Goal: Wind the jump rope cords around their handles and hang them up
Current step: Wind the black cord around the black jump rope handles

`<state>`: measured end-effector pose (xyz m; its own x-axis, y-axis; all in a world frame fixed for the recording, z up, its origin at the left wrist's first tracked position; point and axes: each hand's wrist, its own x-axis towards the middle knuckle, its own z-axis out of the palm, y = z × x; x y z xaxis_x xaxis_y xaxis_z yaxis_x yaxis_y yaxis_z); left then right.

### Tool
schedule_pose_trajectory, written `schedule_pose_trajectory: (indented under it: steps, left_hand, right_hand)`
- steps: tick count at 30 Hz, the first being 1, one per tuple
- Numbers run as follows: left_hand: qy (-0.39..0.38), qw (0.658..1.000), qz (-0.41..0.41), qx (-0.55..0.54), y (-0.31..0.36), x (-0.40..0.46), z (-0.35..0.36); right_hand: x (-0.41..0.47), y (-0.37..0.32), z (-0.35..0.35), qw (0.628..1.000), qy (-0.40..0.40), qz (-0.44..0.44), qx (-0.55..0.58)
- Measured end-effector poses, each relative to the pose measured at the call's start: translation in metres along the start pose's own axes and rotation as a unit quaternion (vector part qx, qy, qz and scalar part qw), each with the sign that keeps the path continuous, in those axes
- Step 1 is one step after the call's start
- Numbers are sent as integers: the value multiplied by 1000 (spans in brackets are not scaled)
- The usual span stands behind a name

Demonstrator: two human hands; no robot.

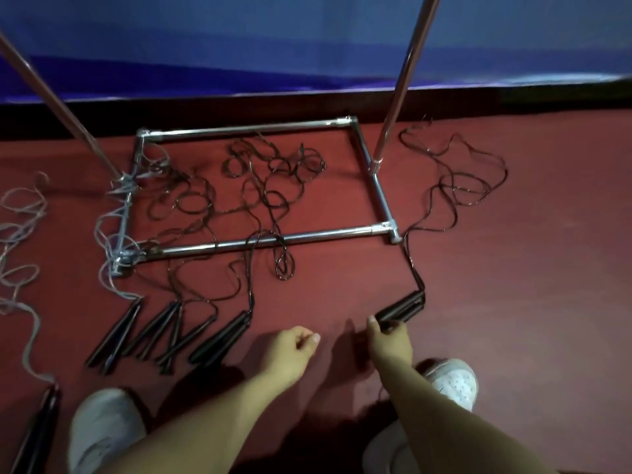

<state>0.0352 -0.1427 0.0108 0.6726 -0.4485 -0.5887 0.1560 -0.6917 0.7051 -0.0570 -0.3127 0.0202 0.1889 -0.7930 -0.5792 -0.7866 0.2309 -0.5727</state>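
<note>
the right hand reaches forward to a pair of black tapered jump rope handles lying side by side on the dark red floor; its fingertips curl round the near ends of that pair, thumb on the left side, pinching them; the thin black cord of this rope runs up from the far end of the handles, past the near right corner of the rack base, and lies in loose loops on the floor to the right of the rack; the left hand hovers just above the floor between the rows of handles, fingers loosely curled with the thumb against the forefinger, and it holds nothing that can be seen; to its left lies a row of black handles fanned on the floor, their tangled black cords spread inside and across the rectangular chrome tube base of the rack; two chrome upright poles rise from the sides of that base; a grey cord is snarled about the base's left side, and another grey cord trails at the far left down to a black handle at the lower left edge; two white shoes show beside the forearms; a blue sheet hangs along the back.
</note>
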Motion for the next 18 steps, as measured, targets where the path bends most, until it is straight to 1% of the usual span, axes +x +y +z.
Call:
schedule_pose_trajectory:
  steps: [3,7,9,13,18]
  left_hand:
    - [1,999,-33,-9,-18,6,4]
    - [-7,999,-49,-4,-26,9,6]
    - [-9,998,-56,-9,-28,12,8]
    - [0,998,-69,-12,-37,16,12]
    - [-5,996,-82,-24,-42,15,24]
  right_hand:
    - [20,3,5,998,44,46,-5]
    - [48,-6,6,989,89,116,-3]
    - [62,-12,5,986,102,132,0]
    - [72,-11,9,987,75,141,-25]
    - [56,-8,18,992,54,107,-39]
